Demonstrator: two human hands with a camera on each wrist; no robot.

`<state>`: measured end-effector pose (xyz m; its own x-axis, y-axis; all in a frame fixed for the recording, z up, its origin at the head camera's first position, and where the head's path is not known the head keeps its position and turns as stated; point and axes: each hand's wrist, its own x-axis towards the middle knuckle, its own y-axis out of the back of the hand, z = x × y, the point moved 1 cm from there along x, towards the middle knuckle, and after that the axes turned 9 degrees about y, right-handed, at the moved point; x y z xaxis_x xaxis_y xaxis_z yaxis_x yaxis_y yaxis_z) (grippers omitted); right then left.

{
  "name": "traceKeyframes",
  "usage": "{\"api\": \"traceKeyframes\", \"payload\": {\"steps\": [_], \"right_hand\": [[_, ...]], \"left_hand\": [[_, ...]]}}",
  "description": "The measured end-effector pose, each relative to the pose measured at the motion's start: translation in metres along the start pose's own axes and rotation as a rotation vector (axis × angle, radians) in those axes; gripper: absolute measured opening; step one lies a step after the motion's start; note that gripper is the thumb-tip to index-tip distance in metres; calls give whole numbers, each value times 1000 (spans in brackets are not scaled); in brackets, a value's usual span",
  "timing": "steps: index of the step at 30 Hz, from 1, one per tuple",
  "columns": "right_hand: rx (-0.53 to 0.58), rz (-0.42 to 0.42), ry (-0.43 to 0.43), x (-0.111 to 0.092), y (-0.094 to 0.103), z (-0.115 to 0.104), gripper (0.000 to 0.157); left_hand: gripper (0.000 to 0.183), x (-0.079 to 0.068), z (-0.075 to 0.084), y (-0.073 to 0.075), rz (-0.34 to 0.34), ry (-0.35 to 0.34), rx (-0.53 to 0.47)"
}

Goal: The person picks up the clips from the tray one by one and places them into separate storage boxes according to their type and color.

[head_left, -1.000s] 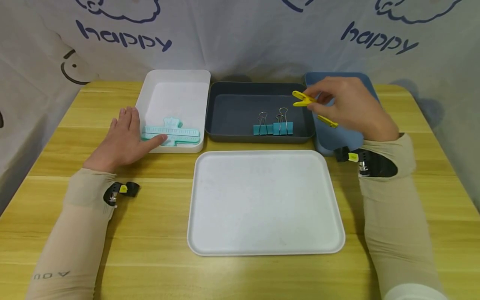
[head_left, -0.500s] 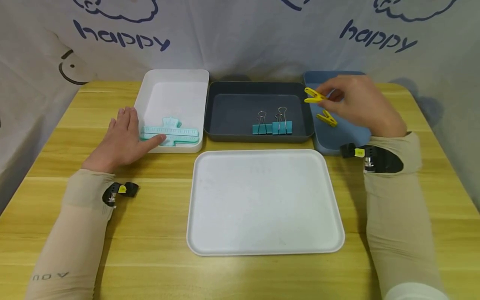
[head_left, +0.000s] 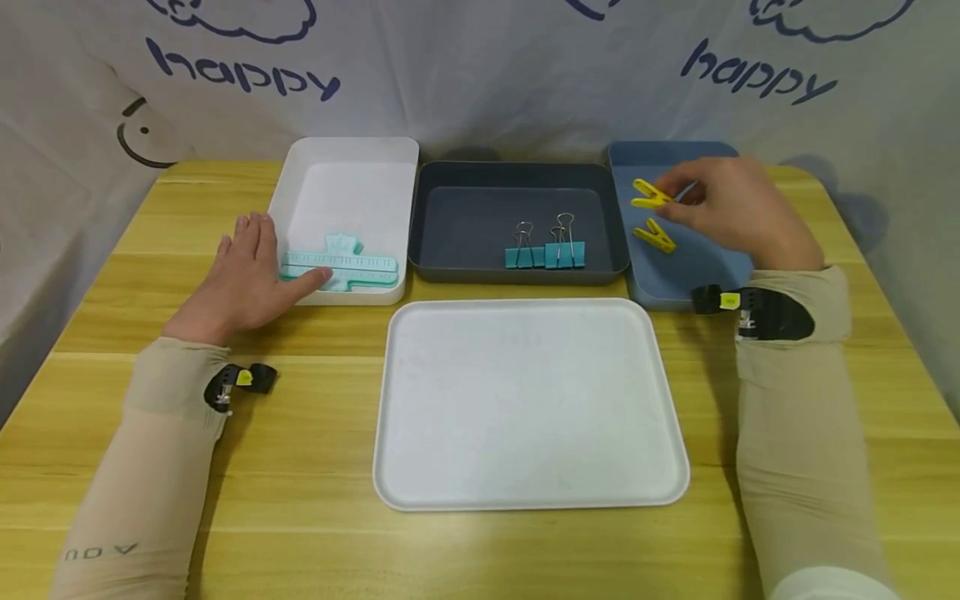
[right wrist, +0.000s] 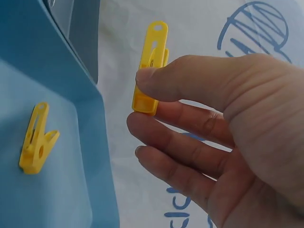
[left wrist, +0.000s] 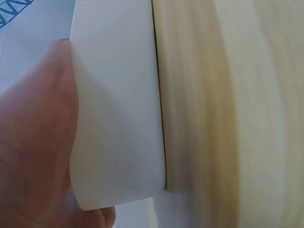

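Between thumb and fingers my right hand (head_left: 738, 208) pinches a yellow clothespin (head_left: 649, 193) above the blue tray (head_left: 693, 279). A second yellow clothespin (right wrist: 37, 142) lies inside that tray, as the right wrist view also shows. My left hand (head_left: 243, 279) is spread at the left front corner of the white deep tray (head_left: 352, 183), its thumb reaching over the rim. In that tray lie mint-green ruler-shaped clips (head_left: 352, 268), partly covered by the thumb. The left wrist view shows the left hand (left wrist: 35, 128) against the tray's white outer wall.
A dark grey tray (head_left: 480, 217) stands between the white and blue ones, with teal binder clips (head_left: 564, 255) at its front right. Nearer me on the wooden table (head_left: 300, 500) lies a flat white tray (head_left: 528, 408). A printed cloth (head_left: 480, 83) hangs behind.
My right hand has moved right with the clothespin, from the dark grey tray's edge to over the blue tray. The left hand has stayed in place.
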<state>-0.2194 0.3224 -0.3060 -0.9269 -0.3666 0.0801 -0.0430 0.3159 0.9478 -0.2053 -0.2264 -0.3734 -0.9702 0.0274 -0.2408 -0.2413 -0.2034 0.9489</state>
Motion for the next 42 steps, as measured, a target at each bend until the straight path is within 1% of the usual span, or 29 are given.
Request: {"api": "traceKeyframes", "payload": {"steps": [7, 11, 19, 25, 30, 35, 42], "right_hand": [[24, -48, -98, -1, -4, 13, 34], [17, -78, -129, -1, -6, 18, 36], [7, -99, -136, -3, -9, 30, 36], [-12, -148, -153, -4, -13, 40, 39], [-7, -170, -169, -4, -14, 48, 39], [7, -203, -216, -6, -14, 54, 41], [12, -265, -282, -9, -15, 60, 45]], "left_hand": [[123, 0, 0, -1, -1, 5, 9], [123, 0, -1, -1, 5, 5, 11], [122, 0, 0, -1, 5, 2, -7], [122, -1, -1, -2, 12, 2, -18], [122, 0, -1, -2, 6, 2, -14], [123, 1, -1, -2, -4, 4, -3], [122, 1, -1, -2, 4, -1, -8]]}}
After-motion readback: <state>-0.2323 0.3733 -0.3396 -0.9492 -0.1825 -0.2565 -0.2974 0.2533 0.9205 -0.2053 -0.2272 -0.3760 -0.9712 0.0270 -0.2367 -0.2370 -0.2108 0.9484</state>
